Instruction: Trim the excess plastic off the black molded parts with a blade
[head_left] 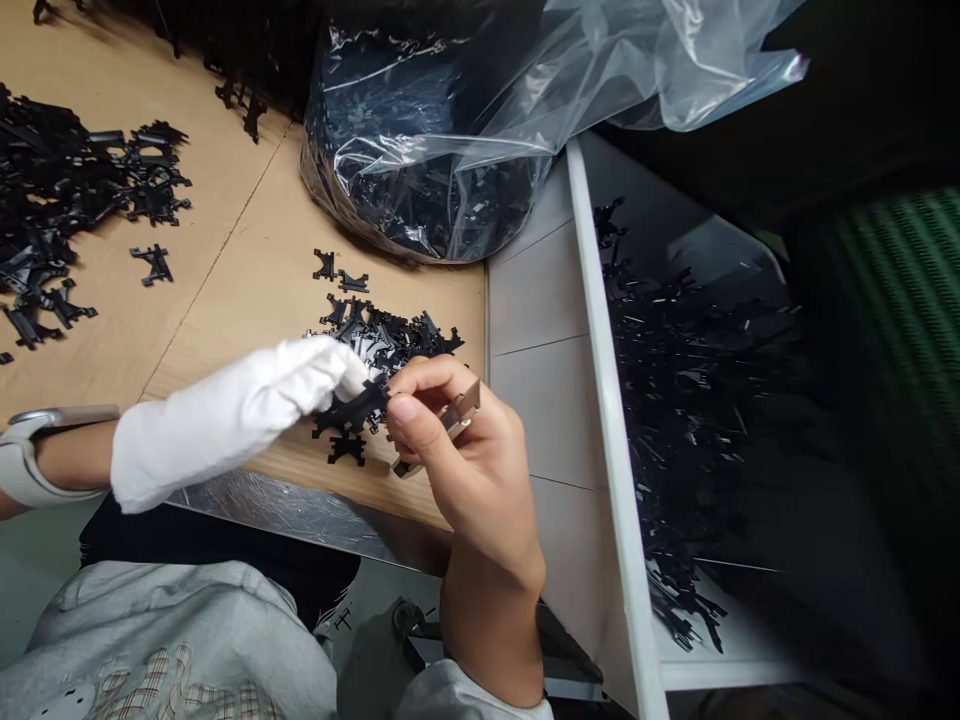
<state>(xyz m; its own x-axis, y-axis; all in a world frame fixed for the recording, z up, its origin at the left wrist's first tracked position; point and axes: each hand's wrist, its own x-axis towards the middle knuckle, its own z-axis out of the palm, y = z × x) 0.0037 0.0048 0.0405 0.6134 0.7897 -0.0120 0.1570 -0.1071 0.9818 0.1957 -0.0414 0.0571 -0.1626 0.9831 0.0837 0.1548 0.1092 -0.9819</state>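
Observation:
In a white glove, my left hand (247, 410) is closed at the fingertips on a black plastic part (364, 405). My bare right hand (472, 460) pinches the other end of this part between thumb and forefinger. A small metal tool (457, 410) with a flat, blade-like end lies across the right palm under the curled fingers; its exact kind is unclear. Just beyond and beneath both hands spreads a pile of similar black parts (382, 335) with notched ends. One loose black part (347, 449) lies near the table's front edge.
A larger heap of black parts (67, 190) covers the left of the wooden table (217, 290). A clear plastic bag (442, 190) full of dark parts stands at the back. To the right, beyond a pale divider (600, 330), more black parts (682, 400) lie in a bin.

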